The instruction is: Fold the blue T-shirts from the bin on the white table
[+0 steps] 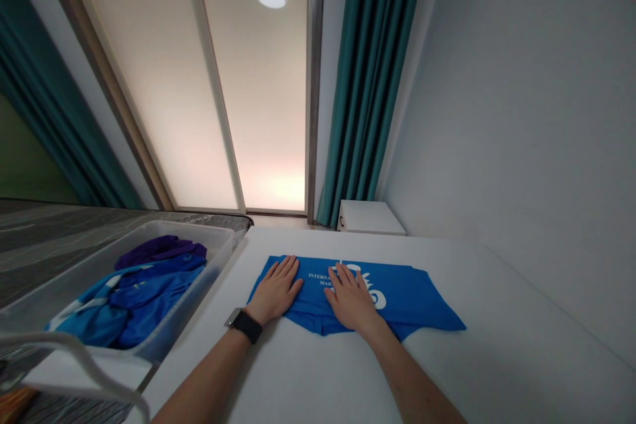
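A blue T-shirt (407, 291) with white printed lettering and a white design lies folded lengthwise on the white table (308, 377). My left hand (276, 290) rests flat on its left end, fingers stretched out toward the far edge. On the middle of the shirt, over part of the print, my right hand (350, 298) lies flat with its fingers extended. Neither hand grips the cloth. A sleeve spreads out at the right end, and the near edge is uneven. A dark-banded watch (244, 326) is on my left wrist.
Left of the table stands a translucent plastic bin (218, 245) holding blue and purple clothes (159, 285). A pale curved tube (84, 358) crosses the lower left corner. Beyond the table are a small white cabinet (370, 217), a teal curtain (375, 79) and frosted sliding doors (268, 112).
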{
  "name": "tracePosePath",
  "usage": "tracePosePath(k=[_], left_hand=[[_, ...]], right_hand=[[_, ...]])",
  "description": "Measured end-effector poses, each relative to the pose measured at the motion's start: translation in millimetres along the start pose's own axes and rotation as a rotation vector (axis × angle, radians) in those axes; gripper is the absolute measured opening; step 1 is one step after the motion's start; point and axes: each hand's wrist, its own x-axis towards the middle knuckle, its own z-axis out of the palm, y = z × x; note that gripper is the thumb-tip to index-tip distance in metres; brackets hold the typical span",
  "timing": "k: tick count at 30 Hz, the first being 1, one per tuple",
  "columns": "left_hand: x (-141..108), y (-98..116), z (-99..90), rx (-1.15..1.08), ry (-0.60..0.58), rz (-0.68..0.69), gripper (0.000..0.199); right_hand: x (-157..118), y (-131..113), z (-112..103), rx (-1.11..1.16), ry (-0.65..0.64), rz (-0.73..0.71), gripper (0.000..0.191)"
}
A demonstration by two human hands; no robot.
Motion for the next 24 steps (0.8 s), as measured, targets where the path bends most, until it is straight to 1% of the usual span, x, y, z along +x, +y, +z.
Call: tracePosePath(k=[2, 5, 8, 10, 13, 16, 20, 24], left_hand=[[-2, -1, 0.1, 0.009, -0.007, -0.014, 0.057], [-2, 2, 0.3, 0.037, -0.006, -0.025, 0.059], [-3, 3, 1.3, 0.062, 0.027, -0.011, 0.06], [-3, 2, 2.6, 0.067, 0.043, -0.003, 0.06], [-4, -1, 4.5, 0.056, 0.051, 0.007, 0.061], [-3, -2, 5.0, 0.042, 0.052, 0.01, 0.062], [-2, -2, 2.3, 0.043, 0.027, 0.0, 0.063], [-2, -1, -1.6, 0.049, -0.014, -0.004, 0.064]], right_hand=[[5, -6, 0, -0.004, 0.065, -0.005, 0.061], [13, -17, 3, 0.002, 0.125, -0.072, 0.059], [18, -21, 5, 0.024, 0.085, -0.122, 0.06], [20, -16, 6, 0.029, 0.05, -0.132, 0.062], [17, 2, 4, 0.022, 0.008, -0.115, 0.066], [12, 27, 0, 0.01, -0.024, -0.085, 0.067], [2, 60, -5, -0.005, -0.031, -0.088, 0.068], [-5, 81, -9, -0.024, -0.027, -0.081, 0.067]])
